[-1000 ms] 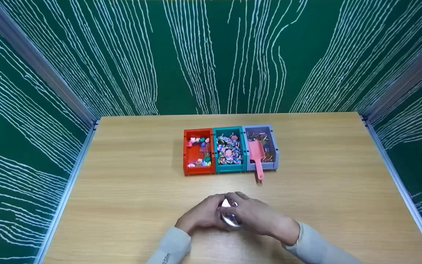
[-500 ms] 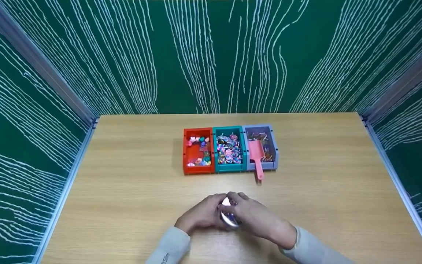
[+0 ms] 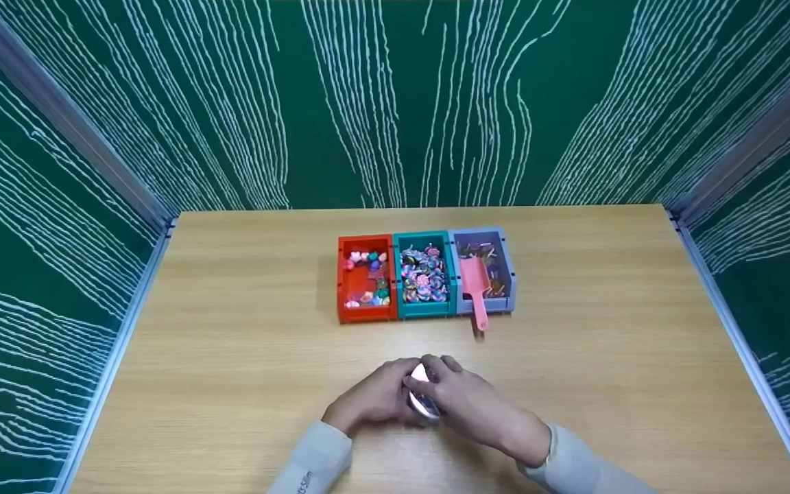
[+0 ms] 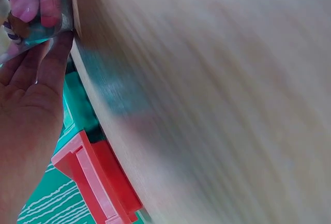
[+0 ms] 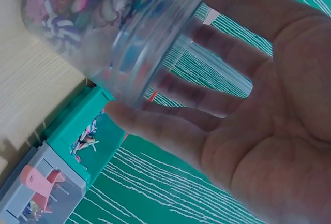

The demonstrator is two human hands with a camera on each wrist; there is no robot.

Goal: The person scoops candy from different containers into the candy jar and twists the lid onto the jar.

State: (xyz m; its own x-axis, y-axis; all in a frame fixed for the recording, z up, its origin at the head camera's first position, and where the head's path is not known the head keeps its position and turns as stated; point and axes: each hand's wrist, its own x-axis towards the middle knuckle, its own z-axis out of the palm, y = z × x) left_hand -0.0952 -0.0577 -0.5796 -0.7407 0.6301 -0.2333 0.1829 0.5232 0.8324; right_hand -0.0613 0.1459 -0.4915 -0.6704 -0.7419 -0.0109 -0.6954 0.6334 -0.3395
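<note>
A clear jar (image 5: 88,22) filled with small colourful candy-shaped pieces stands at the table's near middle, between both hands. My left hand (image 3: 378,394) grips its side from the left, and in the left wrist view the fingers (image 4: 54,61) lie against the jar wall (image 4: 36,14). From the right, my right hand (image 3: 470,401) curls over the shiny top (image 3: 422,401). Up close, its fingers (image 5: 170,133) spread round the ribbed neck, with the palm facing the jar's top end. Most of the jar is hidden by the hands in the head view.
Beyond the hands stand three joined bins: a red bin (image 3: 367,315) with a few charms, a teal bin (image 3: 426,310) full of lollipop-like pieces, and a lilac bin (image 3: 501,303). A pink scoop (image 3: 477,291) leans over the lilac bin's front. Green walls (image 3: 340,171) enclose the wooden table (image 3: 244,329).
The head view has shifted slightly. Both hands stay on the jar, and the right hand covers a little more of the shiny top. The bins and scoop stay put.
</note>
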